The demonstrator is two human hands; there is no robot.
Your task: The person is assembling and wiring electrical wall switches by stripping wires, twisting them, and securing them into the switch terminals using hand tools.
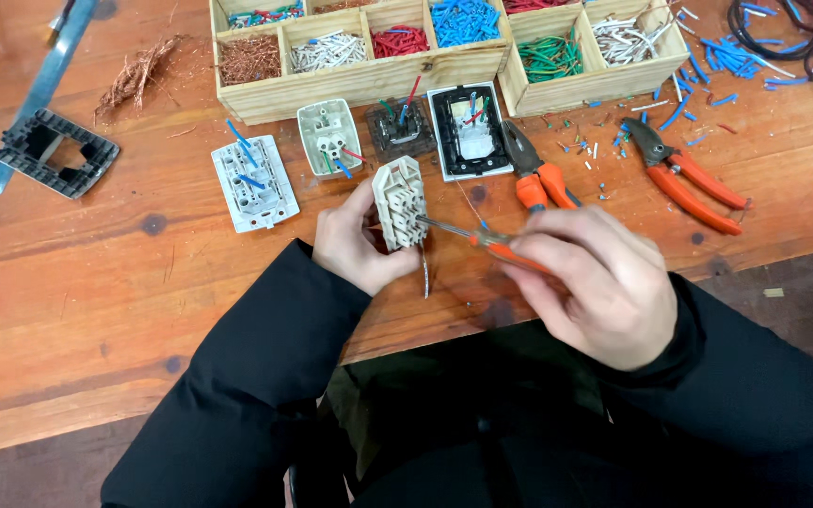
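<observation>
My left hand (pixel 355 243) grips a beige socket module (pixel 400 200), held upright over the front of the wooden table (pixel 68 292). My right hand (pixel 595 282) holds an orange-handled screwdriver (pixel 482 240); its metal tip touches the side of the module. A thin white wire (pixel 424 273) hangs below the module. Both sleeves are black.
Behind my hands lie a white socket back (pixel 254 182), a smaller white one (pixel 329 137), a brown module (pixel 400 130) and a black-framed one (pixel 470 131). Orange pliers (pixel 536 171) and cutters (pixel 684 175) lie right. Wooden compartment trays (pixel 359 80) hold coloured wire pieces. A black frame (pixel 55 152) sits left.
</observation>
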